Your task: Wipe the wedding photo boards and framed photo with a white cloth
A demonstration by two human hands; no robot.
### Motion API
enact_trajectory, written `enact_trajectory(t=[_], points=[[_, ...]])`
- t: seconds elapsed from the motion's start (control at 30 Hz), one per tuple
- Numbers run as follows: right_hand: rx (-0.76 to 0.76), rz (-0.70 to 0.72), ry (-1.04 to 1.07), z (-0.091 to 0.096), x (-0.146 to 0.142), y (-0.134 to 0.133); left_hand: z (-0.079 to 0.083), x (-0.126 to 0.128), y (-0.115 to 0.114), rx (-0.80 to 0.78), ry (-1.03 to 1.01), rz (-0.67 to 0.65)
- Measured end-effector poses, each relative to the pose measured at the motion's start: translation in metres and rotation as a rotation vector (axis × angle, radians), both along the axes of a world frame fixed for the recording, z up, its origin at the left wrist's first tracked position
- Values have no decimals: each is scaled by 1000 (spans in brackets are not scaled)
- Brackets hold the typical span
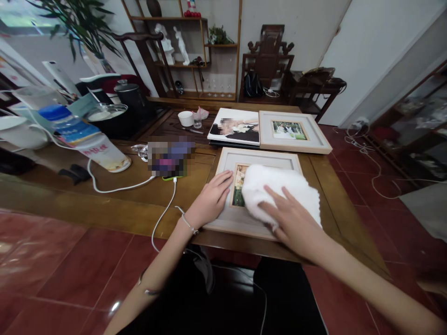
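A pale wooden picture frame (225, 218) lies flat near the table's front edge, with a grey mat and a small photo (239, 200) inside. My left hand (213, 195) rests on the frame's left side, fingers stretched out and lying flat, gripping nothing. Over the right part of the frame is a white fluffy cloth (286, 186), which hides much of the photo. My right hand (291, 218) holds this cloth down from above, its fingers extended over the fabric and its thumb side partly hidden.
Behind are a second framed photo (323, 143) and a photo panel (240, 118). Left of the frame lies a blurred-out device (171, 158) with a white cable (161, 218). A tilted bottle (101, 149), a small white cup (186, 118) and a dark pot (131, 95) stand farther left.
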State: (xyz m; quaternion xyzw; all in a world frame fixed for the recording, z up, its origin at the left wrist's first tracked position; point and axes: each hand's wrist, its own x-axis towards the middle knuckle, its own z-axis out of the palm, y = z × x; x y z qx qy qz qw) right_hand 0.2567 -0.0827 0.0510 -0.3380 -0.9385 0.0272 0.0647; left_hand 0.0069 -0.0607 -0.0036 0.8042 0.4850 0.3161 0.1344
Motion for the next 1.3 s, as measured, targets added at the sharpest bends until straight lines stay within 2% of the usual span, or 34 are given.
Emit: enact_trajectory(t=[0.13,0.2,0.27,0.37,0.6,0.67,0.73,0.87,1.03,1.13,1.23,1.3], points=[[218,-175,-41,-9,2,63,1,0,-1,-23,11,0],[250,-229,-57,-8,1,86,2,1,-1,-31,11,5],[240,-240,-71,-6,-2,97,3,1,-1,-33,14,12],[158,-169,-77,-4,-7,87,2,1,-1,-23,21,13],[-167,32,-16,11,-12,-9,-3,1,0,14,6,17],[-229,92,-16,15,-13,-28,-2,0,0,15,11,17],[-256,138,-3,17,-12,-36,-1,0,0,13,23,4],[-198,107,30,9,-7,-18,0,-2,0,17,33,-12],[45,-89,-15,-2,0,44,-1,-2,0,27,24,-15],[116,-131,-64,-2,-3,77,-2,0,0,27,20,1],[149,-148,-84,-2,-12,86,-2,1,0,33,17,28],[117,-136,-92,-1,-18,76,-2,2,1,42,17,30]])
